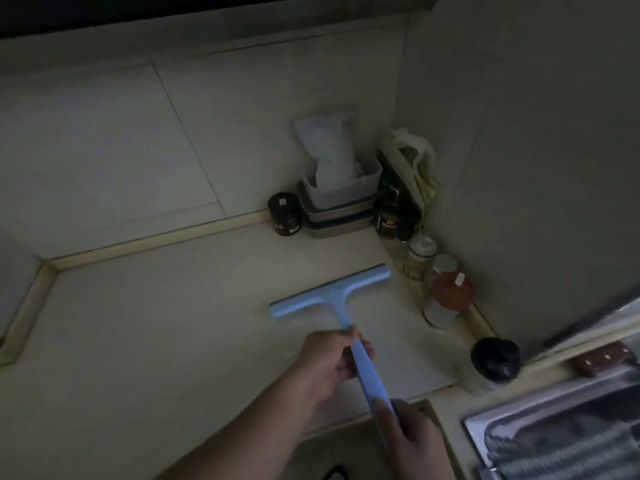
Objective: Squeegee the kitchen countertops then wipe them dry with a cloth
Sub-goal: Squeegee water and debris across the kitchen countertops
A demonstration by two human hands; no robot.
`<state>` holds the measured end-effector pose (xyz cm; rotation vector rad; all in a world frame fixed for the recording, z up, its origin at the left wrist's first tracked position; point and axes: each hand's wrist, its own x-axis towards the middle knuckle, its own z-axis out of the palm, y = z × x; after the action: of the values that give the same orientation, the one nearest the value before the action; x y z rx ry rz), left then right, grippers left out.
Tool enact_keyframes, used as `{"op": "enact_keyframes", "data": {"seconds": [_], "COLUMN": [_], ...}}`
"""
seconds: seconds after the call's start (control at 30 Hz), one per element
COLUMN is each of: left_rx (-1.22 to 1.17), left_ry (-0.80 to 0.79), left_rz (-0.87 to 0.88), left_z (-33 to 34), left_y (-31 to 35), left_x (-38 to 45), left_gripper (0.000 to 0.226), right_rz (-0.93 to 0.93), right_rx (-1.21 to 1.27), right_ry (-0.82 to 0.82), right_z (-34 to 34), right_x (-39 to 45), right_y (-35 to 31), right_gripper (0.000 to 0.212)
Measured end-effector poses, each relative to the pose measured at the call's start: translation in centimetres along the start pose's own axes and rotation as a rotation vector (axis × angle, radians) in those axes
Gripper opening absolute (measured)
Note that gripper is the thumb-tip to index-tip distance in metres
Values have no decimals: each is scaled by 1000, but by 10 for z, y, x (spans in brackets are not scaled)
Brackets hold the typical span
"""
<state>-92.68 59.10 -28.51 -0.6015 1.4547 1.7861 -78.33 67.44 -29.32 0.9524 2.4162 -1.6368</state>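
A pale blue squeegee [332, 299] lies with its blade flat on the cream counter [166, 327], a little right of the frame's centre. The blade runs slantwise from lower left to upper right, and the long handle comes down toward the bottom of the frame. The left hand [329, 362] is curled round the handle just below the blade's neck, fingers wrapped under and thumb on top. The right hand [412, 441] grips the handle's lower end at the bottom centre-right, with the thumb pressed along the top of the handle.

In the corner where the two tiled walls meet, upper right of centre, stacked trays [337, 216] carry a clear plastic tub with a white bag [329, 147] standing in it. A dark jar [284, 213] stands just left of the stack, and a second dark jar [393, 220] just right of it, with a pale plastic bag [412, 157] behind. Along the right wall small bottles stand in a row, among them one with an orange-red lid [452, 291] and, nearer the frame's bottom, a jar with a black lid [495, 358]. A steel sink [512, 414] fills the lower right corner, with a striped grey cloth [561, 448] lying inside it. The light is dim, so labels cannot be read.
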Motion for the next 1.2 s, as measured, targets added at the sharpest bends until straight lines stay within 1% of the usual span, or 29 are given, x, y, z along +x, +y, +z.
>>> {"op": "enact_keyframes", "data": {"seconds": [0.03, 0.2, 0.37, 0.5, 0.7, 0.8, 0.93, 1.1, 1.2], "left_rx": [6, 21, 59, 64, 94, 101, 90, 78, 96], "left_ry": [-11, -21, -49, -54, -38, -63, -73, -83, -87], "left_rz": [9, 22, 37, 17, 3, -24, -73, -91, -95], "left_z": [2, 10, 17, 18, 18, 20, 23, 26, 28], "left_y": [16, 74, 100, 102, 85, 73, 46, 4, -23], "left_x": [11, 65, 97, 107, 106, 95, 75, 46, 28], "left_gripper": [18, 17, 17, 16, 17, 16, 16, 16, 16], "right_rz": [15, -93, -67, -65, 7, 9, -9, -67, -50], "right_rx": [-2, -44, -9, 7, 11, -15, -51, -106, -152], "right_ry": [-1, -13, 3, 25, 18, 8, 17, 43, 36], "right_z": [0, 14, 19, 22, 24, 16, 6, -9, -19], "right_x": [21, 99, 144, 156, 147, 133, 102, 55, 25], "right_y": [-7, -42, -50, -44, -27, -14, 6, 32, 48], "right_gripper": [29, 48, 49, 50, 54, 53, 53, 53, 52]}}
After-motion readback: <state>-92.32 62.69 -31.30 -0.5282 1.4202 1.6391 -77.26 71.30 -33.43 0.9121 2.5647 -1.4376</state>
